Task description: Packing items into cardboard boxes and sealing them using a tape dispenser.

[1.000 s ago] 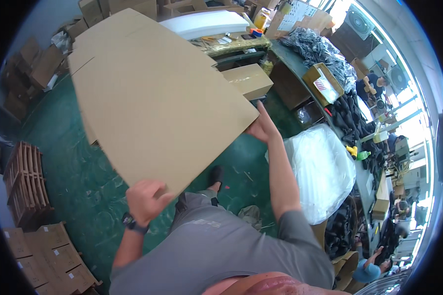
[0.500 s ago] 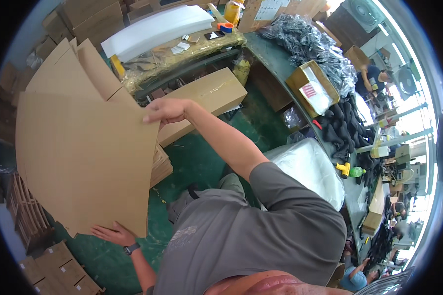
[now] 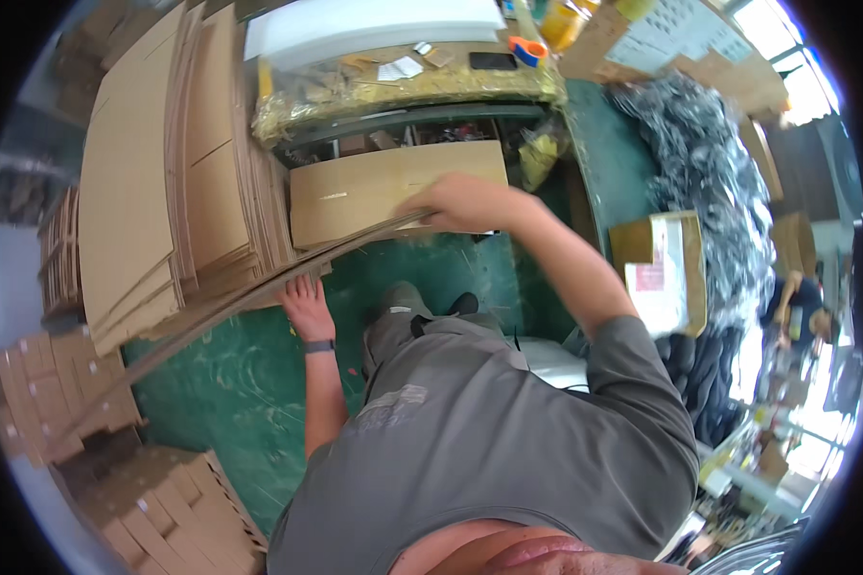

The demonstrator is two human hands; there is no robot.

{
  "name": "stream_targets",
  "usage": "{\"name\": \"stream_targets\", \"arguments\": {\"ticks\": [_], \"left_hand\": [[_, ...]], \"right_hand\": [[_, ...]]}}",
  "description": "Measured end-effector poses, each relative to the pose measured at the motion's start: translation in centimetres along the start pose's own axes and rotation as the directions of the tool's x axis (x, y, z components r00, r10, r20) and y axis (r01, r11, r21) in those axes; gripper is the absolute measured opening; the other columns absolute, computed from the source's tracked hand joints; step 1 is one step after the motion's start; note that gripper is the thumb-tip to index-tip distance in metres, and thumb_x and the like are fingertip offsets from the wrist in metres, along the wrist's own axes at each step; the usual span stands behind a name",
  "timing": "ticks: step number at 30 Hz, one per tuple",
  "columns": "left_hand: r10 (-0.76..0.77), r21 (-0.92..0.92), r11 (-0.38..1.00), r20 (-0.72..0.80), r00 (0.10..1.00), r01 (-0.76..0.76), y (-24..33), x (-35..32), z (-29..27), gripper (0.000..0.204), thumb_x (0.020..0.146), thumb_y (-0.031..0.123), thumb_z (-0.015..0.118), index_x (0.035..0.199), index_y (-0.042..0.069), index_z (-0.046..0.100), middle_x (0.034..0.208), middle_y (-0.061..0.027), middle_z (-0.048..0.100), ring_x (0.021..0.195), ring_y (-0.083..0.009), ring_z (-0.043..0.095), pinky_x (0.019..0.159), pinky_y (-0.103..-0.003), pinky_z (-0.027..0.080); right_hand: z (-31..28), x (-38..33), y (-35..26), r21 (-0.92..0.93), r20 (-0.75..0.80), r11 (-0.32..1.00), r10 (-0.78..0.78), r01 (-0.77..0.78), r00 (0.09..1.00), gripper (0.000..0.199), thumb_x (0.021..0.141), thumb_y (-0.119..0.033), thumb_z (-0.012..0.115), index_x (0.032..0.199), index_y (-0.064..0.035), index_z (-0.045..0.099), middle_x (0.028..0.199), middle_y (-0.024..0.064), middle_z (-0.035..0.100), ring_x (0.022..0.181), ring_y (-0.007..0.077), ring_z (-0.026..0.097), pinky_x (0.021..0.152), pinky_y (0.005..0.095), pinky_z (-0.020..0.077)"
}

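- Cardboard sheet (image 3: 355,240): one, brown, flat, seen nearly edge-on; runs aslant from the centre of the frame down toward the lower left, in front of the standing cardboard.
- Right hand (image 3: 465,201): upper centre; fingers closed over the sheet's upper right end, grasping it; slightly blurred.
- Left hand (image 3: 307,309): left of centre; fingers spread and extended, tips at the sheet's near side, not clenched; firm contact cannot be told. Dark wristband (image 3: 318,346) at the wrist.
- Flattened cardboard (image 3: 134,172): many pieces, upright and leaning, upper left.
- Long carton (image 3: 345,196): closed, brown, upper centre, just beyond the right hand.
- Workbench (image 3: 412,94): top covered in yellowish film, top centre; on it a white slab (image 3: 374,34), a dark phone-like object (image 3: 492,61) and an orange-and-blue tape roll (image 3: 527,50).
- Green table (image 3: 618,144): upper right; bearing a heap of silvery plastic (image 3: 700,153) and an open box (image 3: 633,240).
- Stacked cartons (image 3: 177,517): lower left.
- Green floor (image 3: 221,402): left of centre, below the sheet.
- Co-worker (image 3: 801,311): dark top, far right.
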State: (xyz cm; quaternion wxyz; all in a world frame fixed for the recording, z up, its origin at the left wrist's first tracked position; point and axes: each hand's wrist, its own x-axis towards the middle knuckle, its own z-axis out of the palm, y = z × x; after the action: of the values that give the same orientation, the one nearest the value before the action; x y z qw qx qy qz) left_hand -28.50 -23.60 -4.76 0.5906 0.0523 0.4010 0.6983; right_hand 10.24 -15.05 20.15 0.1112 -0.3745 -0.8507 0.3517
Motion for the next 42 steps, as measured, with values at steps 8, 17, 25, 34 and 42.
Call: {"name": "stream_targets", "arguments": {"ticks": [8,17,25,34,42], "left_hand": [[0.369,0.025,0.902,-0.564,0.739,-0.432,3.5,-3.3,6.0,0.103,0.086,0.092,0.042,0.153,0.014,0.043,0.155,-0.0104,0.05,0.141,-0.0303,0.047,0.119,-0.053,0.033],[0.416,0.357,0.905,-0.639,0.647,-0.23,5.4,0.8,3.5,0.085,0.097,0.073,0.054,0.153,0.009,0.043,0.148,-0.0089,0.053,0.132,-0.024,0.052,0.108,-0.043,0.043],[0.347,0.379,0.908,-0.442,0.827,-0.179,6.4,-3.8,-2.9,0.058,0.098,0.023,0.065,0.15,0.006,0.044,0.139,-0.0121,0.058,0.125,-0.0263,0.058,0.105,-0.043,0.048],[-0.082,0.738,0.658,-0.131,0.988,0.153,7.8,-10.9,6.4,0.079,0.081,0.006,0.062,0.157,0.001,0.038,0.15,-0.0153,0.053,0.138,-0.029,0.053,0.117,-0.039,0.041],[-0.352,0.769,-0.61,-0.044,0.935,-0.194,-2.5,-0.2,14.2,0.108,0.084,0.067,0.067,0.164,0.006,0.029,0.168,-0.0376,0.007,0.153,-0.0593,0.01,0.127,-0.055,0.019]], "right_hand": [[-11.5,-17.1,16.3,-0.419,0.086,0.837,0.423,-0.353,0.902,0.041,0.09,-0.004,0.063,0.13,-0.0121,0.068,0.117,0.0194,0.072,0.106,0.0418,0.067,0.094,0.0506,0.0527],[-11.5,-16.5,23.3,0.028,0.498,0.855,0.437,-0.517,0.749,0.069,0.087,-0.032,0.081,0.146,-0.0047,0.058,0.149,0.0165,0.059,0.134,0.0333,0.058,0.115,0.0413,0.0435],[-15.8,-12.3,30.5,0.276,0.381,0.756,0.48,-0.593,0.79,0.048,0.099,-0.04,0.068,0.134,-0.0072,0.068,0.115,0.0161,0.075,0.102,0.0264,0.07,0.094,0.0381,0.0527],[-25.3,-11.9,42.3,-0.44,-0.417,0.753,0.312,-0.489,0.854,0.035,0.109,-0.026,0.047,0.104,0.0026,0.066,0.09,0.0314,0.065,0.089,0.05,0.064,0.074,0.0536,0.0482],[-10.5,-6.2,45.8,0.086,-0.182,0.829,0.558,-0.553,0.809,0.067,0.109,-0.053,0.039,0.152,-0.0013,0.043,0.157,0.0301,0.041,0.145,0.0414,0.041,0.119,0.0463,0.0345]]}}
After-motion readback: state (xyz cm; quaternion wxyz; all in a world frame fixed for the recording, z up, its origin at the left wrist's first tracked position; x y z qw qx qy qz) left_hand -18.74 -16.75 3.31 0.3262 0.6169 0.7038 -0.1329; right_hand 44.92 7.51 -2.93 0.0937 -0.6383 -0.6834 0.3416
